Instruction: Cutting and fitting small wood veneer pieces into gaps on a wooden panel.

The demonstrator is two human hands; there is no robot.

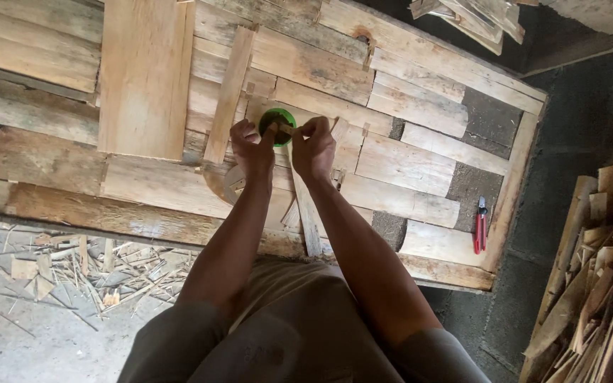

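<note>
Far left, the floor (30, 326) is grey concrete strewn with splinters (79, 273) just below the near edge of the counter (129, 216), a low platform of rough planks laid side by side. A wide board (143, 74) lies flat on its left half, and a thin slat (228, 96) leans beside it, its lower end near the left hand (252, 147). That hand's grip is closed, fingers pinching a small wood piece (283, 130) at the rim of a green cup (278, 120). The right hand (313, 149) is just beside it, its grip also closed on the same piece, thumbs nearly touching. The cup stands on the planks mid-counter, right behind the fingertips. A narrow strip (306, 213) runs from under the hands toward the near edge.

Open plank space lies right of the hands up to the counter's right rim, where red pliers (480, 225) rest well apart from both hands. Past that edge a dark floor gap separates the counter from a stack of offcuts (597, 284) at far right
</note>
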